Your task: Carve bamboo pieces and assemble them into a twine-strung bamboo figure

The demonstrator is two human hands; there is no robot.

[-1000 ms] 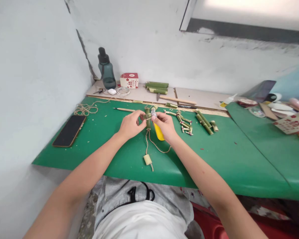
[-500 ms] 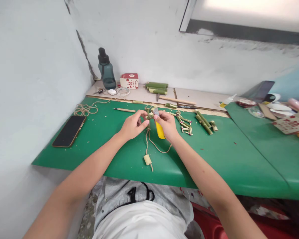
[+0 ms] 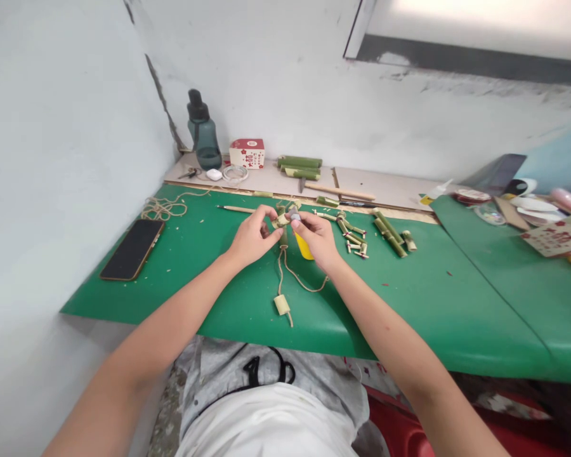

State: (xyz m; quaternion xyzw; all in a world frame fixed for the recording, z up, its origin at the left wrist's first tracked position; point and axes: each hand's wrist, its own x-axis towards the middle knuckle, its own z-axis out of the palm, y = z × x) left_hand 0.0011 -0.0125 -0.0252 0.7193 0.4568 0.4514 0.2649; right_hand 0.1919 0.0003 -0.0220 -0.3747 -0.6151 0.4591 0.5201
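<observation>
My left hand (image 3: 253, 240) pinches a short piece of green bamboo (image 3: 280, 221) between thumb and fingers. Closed around a yellow-handled blade tool (image 3: 304, 246), my right hand (image 3: 316, 238) is close against the right end of that piece. Just beneath my fingers a bamboo tube (image 3: 283, 240) lies on the green mat, with brown string (image 3: 299, 280) coming from its lower end. A pale bamboo bead (image 3: 282, 304) is threaded on one strand of the string. To the right of my right hand lies a small figure of jointed bamboo pieces (image 3: 353, 232).
A phone (image 3: 132, 250) and loose twine (image 3: 164, 207) lie at the left. Along the back are a water bottle (image 3: 205, 141), a red and white box (image 3: 247, 154), bamboo lengths (image 3: 299, 167) and a hammer (image 3: 339, 190). More bamboo sticks (image 3: 390, 235) lie right of the figure.
The bamboo piece between my hands has turned and shows a paler side. My right hand and the yellow tool have shifted slightly, and less of the blade shows.
</observation>
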